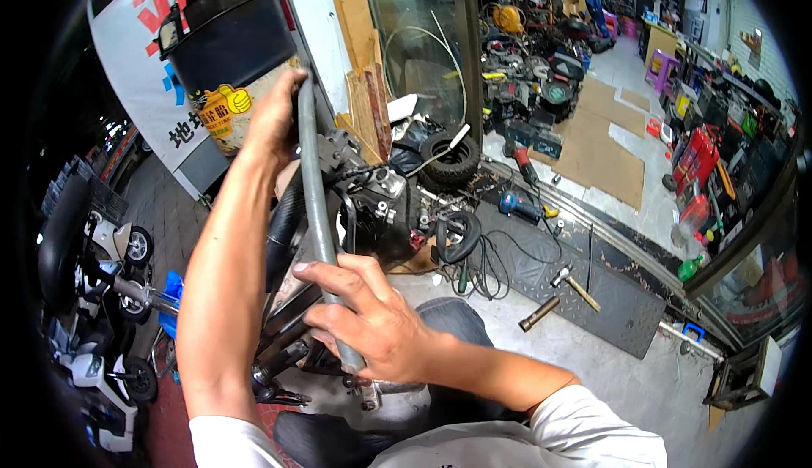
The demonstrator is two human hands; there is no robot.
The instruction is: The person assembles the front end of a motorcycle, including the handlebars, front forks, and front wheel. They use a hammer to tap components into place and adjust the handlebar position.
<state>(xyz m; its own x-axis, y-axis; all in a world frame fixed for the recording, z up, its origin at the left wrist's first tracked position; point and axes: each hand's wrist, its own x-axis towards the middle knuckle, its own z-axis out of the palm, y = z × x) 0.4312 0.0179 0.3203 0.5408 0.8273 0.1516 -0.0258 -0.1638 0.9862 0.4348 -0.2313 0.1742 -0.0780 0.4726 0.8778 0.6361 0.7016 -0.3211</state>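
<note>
Starting at the far left, parked scooters [101,299] were noted on the dark pavement outside, beside a white signboard [135,54]. Next to these, the left hand [272,117] was found closed around the upper end of a long grey metal bar [316,206], with the arm raised. The bar was seen running downward to the right hand [372,320], which was wrapped firmly around its lower end, near the person's knee. The upper end of the bar was held against the dark engine assembly [372,193] of a partly dismantled vehicle; whether it was seated on a fitting could not be determined, as the hand covered the contact point.

Progress was judged to be midway: the assembly was already exposed and leverage appeared to be in hand, but no part was seen freed, and the stripped frame tubes [288,354] remained unassembled.

Further right, a small tyre [450,159] and a loose black ring [461,235] with cables were recorded on the concrete floor [643,383], then a hammer [575,286] and a short steel cylinder [539,314] by a dark threshold plate [609,290]. Cardboard sheets [605,142] were laid in the shop interior, and crowded shelving [719,147] was observed along the right wall.
</note>
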